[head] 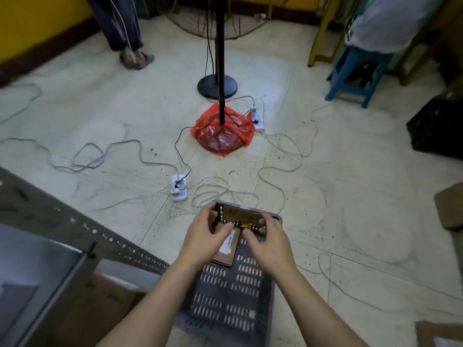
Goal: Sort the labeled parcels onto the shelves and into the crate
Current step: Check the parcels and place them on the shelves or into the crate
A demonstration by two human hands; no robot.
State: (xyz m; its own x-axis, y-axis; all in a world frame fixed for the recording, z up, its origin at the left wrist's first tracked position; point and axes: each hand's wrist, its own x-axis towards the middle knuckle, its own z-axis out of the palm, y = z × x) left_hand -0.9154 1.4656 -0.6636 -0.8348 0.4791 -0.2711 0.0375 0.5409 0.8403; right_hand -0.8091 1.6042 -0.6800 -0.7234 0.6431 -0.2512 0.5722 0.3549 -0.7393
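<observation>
A grey slotted plastic crate [225,291] lies on the floor below me. Inside it, at its far end, rests a flat brown cardboard parcel [226,254] with a white label. My left hand [205,239] lies over the parcel's left side, fingers curled at its far edge. My right hand [268,244] reaches in beside it, with fingertips at the crate's far wall, where a brown cardboard tag [241,216] with writing is fixed. Whether the right hand grips the parcel is hidden. A grey metal shelf [57,246] stands at lower left.
Cables [107,154] and power strips [179,187] sprawl over the tiled floor. A stand base wrapped in red plastic [223,134] and a fan base [217,85] stand ahead. A blue stool [355,71], black crate [438,126] and cardboard boxes [451,206] are right. A person's legs [120,28] stand far left.
</observation>
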